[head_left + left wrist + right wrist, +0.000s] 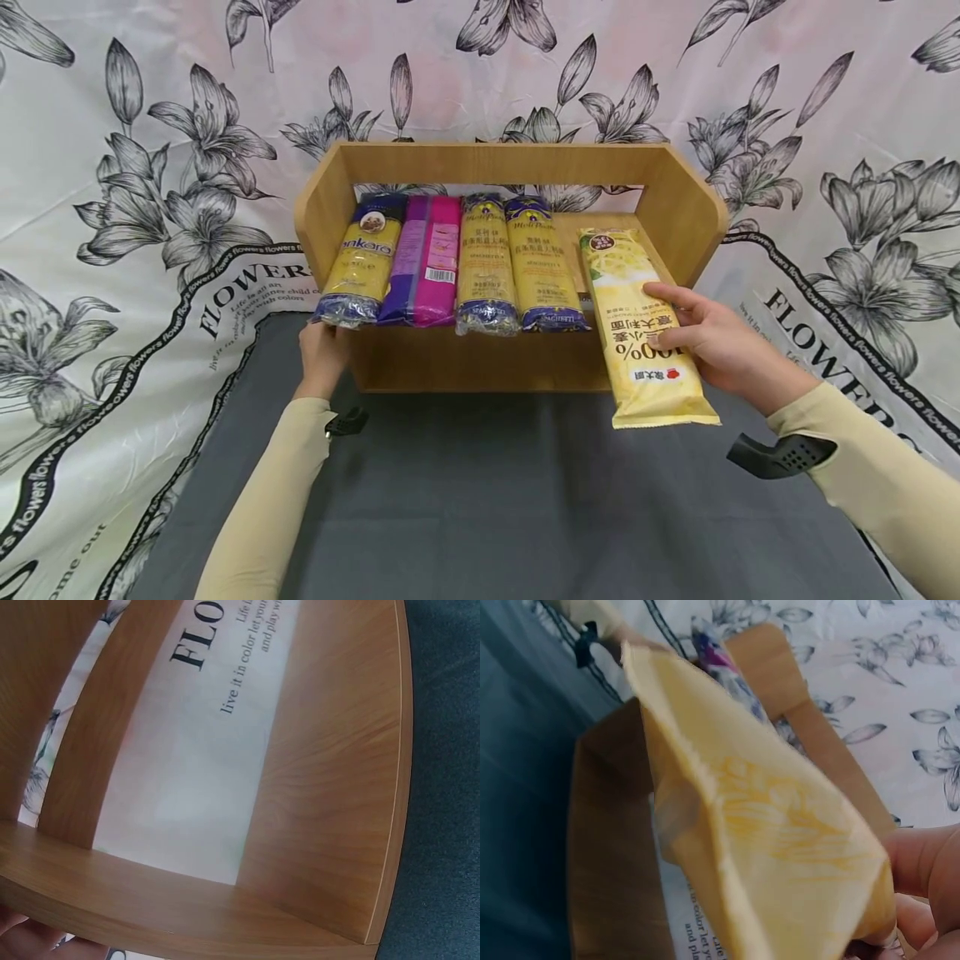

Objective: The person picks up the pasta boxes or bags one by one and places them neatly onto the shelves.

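Observation:
A two-tier wooden rack [487,358] stands ahead of me. My left hand [322,358] grips its left side panel near the lower front; in the left wrist view the fingers [45,943] lie on the panel's outer face, and the thumb is hidden. My right hand [712,342] holds a yellow spaghetti packet [637,333] by its right edge, thumb on the printed front. The packet tilts toward me, its upper end over the shelf's right part and its lower end past the front edge. The right wrist view shows the packet's yellow wrapper [795,825] close up.
On the upper shelf, side by side, lie a yellow-and-blue pasta packet [363,258], a pink-purple packet [427,258] and two yellow spaghetti packets [487,258], their ends overhanging the front. A grey cloth [487,500] covers the table. Flowered fabric [187,167] hangs behind the rack.

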The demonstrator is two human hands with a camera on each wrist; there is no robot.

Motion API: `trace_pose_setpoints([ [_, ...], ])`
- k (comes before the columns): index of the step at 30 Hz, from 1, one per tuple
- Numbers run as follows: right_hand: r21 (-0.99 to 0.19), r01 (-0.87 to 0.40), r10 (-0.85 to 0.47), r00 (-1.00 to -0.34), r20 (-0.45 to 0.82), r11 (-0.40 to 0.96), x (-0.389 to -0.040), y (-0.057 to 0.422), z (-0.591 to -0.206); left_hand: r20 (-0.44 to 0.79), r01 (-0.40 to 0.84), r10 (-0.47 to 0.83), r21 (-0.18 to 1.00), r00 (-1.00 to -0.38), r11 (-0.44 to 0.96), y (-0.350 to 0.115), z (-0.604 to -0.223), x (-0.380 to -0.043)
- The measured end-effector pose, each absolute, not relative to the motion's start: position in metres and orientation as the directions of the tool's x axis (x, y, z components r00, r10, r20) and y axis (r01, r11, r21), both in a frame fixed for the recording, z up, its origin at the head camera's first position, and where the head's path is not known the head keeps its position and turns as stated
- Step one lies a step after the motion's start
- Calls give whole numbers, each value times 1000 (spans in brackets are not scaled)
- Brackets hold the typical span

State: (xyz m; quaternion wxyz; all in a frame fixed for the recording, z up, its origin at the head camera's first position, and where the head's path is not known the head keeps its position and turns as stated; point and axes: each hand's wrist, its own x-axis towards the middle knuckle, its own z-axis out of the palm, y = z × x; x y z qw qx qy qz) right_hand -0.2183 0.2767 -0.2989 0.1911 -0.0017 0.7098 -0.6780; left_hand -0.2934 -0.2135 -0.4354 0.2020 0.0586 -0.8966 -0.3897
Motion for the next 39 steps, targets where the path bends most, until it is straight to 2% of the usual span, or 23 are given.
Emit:
trace_pose_setpoints([
  [4, -960, 266, -251, -927, -278, 82, -233, 271, -295, 334, 68, -253, 713, -908, 698, -214, -436, -294],
  [10, -947, 264, -198, -934, -299, 183, -253, 263, -286, 343, 71, -259, 713, -903, 697, -214, -435, -294],
  [21, -909, 233, -44, -964, -264, 345, -286, 248, -280, 346, 67, -262, 707, -901, 704, -214, -436, -295],
  [31, -885, 216, 10, -973, -232, 413, -296, 243, -279, 404, 103, -260, 687, -877, 720, -214, -436, -296],
  [39, -859, 194, 40, -979, -199, 474, -301, 237, -280, 356, 76, -265, 713, -896, 698, -214, -437, -295],
])
